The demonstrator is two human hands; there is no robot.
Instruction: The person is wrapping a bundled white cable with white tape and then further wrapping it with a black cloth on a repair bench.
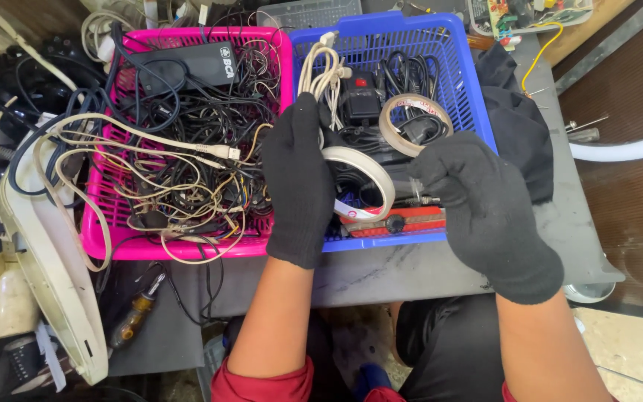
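Over the middle of the frame, both gloved hands hang above the seam between two baskets. The left hand (pixel 299 182) is closed around a roll of pale tape (pixel 370 182), its fingers curled over the roll's left rim, so that grip is shut on the roll. The right hand (pixel 478 201) is bunched into a loose fist just right of the roll; a thin strip seems to run from the roll toward its fingertips, but whether it pinches the tape end I cannot tell. A second, clearer tape ring (pixel 414 123) sits just behind, in the blue basket (pixel 470 82), among black cables and a black adapter (pixel 362 100). A red utility knife (pixel 403 222) lies along the basket's near wall, directly under the held roll.

Several things could go wrong, as I judge it. Thick knitted gloves dull the feel, so the tape end may slip back and stick to the roll, or catch on glove fibres. The roll hangs close to the white cord bundle (pixel 321 74) and the loose wires; a sticky strip drifting down could grab them. The pink basket (pixel 113 238) at centre left overflows with tangled wire (pixel 187 156), and the left forearm is near enough to snag a loop and drag the basket along the worktop (pixel 403 272). Reaching down blindly risks meeting the knife.
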